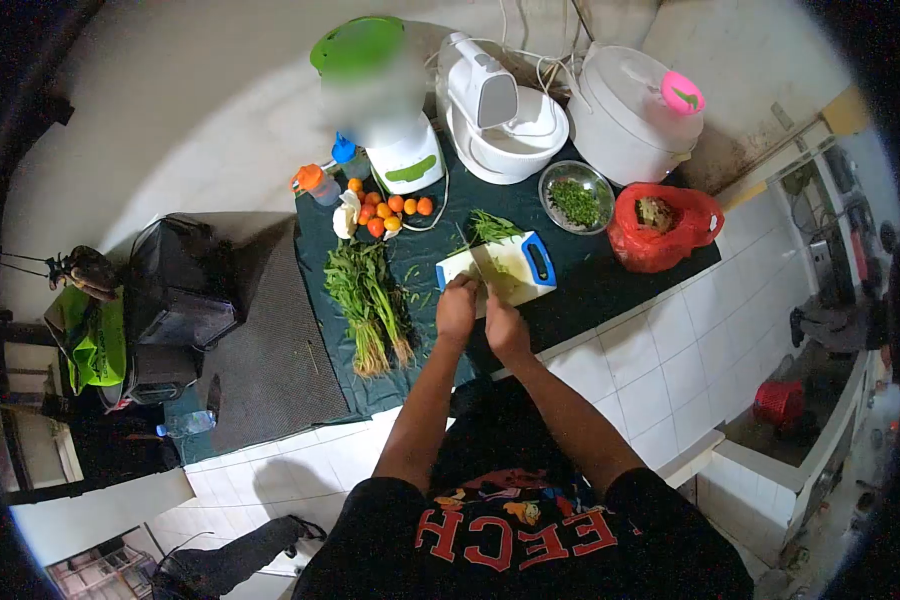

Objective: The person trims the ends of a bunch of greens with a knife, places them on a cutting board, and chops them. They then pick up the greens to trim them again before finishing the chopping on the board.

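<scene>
A white cutting board (528, 293) with blue ends lies on the dark green cloth, with pale green cut pieces (510, 275) on it. My left hand (458, 308) is closed at the board's left part; what it pinches is too small to make out. Closed near the board's lower middle, my right hand (505, 325) holds a knife (477, 262), whose blade points away from me. Leafy greens (493, 227) rest at the board's far edge. Left of the board lie bundles of greens with roots (368, 305).
Tomatoes (395, 204) sit behind the bundles. A steel bowl of chopped greens (576, 197) and a red plastic bag (660, 235) stand to the right. Behind are a blender (407, 160), a stand mixer (500, 120) and a large white container (630, 110).
</scene>
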Action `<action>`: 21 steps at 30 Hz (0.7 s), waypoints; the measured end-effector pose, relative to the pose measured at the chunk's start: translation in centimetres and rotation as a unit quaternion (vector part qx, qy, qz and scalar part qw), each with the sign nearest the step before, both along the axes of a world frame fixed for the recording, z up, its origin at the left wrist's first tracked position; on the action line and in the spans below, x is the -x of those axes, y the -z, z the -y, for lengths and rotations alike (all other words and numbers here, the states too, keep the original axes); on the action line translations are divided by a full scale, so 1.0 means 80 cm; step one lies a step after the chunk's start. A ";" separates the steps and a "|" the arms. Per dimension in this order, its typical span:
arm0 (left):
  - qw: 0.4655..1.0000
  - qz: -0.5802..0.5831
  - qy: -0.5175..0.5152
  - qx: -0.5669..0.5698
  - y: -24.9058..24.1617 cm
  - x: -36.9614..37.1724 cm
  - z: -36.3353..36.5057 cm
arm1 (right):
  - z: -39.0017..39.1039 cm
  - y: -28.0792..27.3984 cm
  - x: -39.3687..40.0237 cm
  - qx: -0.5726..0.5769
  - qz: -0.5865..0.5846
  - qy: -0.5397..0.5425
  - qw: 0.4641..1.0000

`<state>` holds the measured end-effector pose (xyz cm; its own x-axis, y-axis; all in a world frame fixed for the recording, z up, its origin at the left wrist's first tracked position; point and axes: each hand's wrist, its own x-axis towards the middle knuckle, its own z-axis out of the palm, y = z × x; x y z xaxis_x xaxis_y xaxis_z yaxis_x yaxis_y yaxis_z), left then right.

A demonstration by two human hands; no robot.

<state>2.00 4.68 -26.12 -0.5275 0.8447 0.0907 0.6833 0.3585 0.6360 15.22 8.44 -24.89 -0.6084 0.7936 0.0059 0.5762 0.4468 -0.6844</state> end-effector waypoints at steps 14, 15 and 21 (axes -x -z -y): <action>1.000 -0.022 0.002 -0.017 0.027 0.006 -0.007 | -0.003 -0.002 0.017 -0.030 0.007 -0.003 1.000; 1.000 0.018 -0.020 -0.017 0.027 0.006 -0.010 | -0.008 -0.007 0.020 0.018 0.058 0.006 0.998; 1.000 -0.019 0.008 -0.008 0.021 0.010 -0.008 | 0.011 -0.009 -0.011 -0.004 -0.020 -0.013 1.000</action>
<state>1.20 5.29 -27.79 -0.5095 0.8516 0.1233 0.7129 0.3376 0.6147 16.11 7.58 -24.13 -0.6276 0.7776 0.0377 0.5366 0.4672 -0.7027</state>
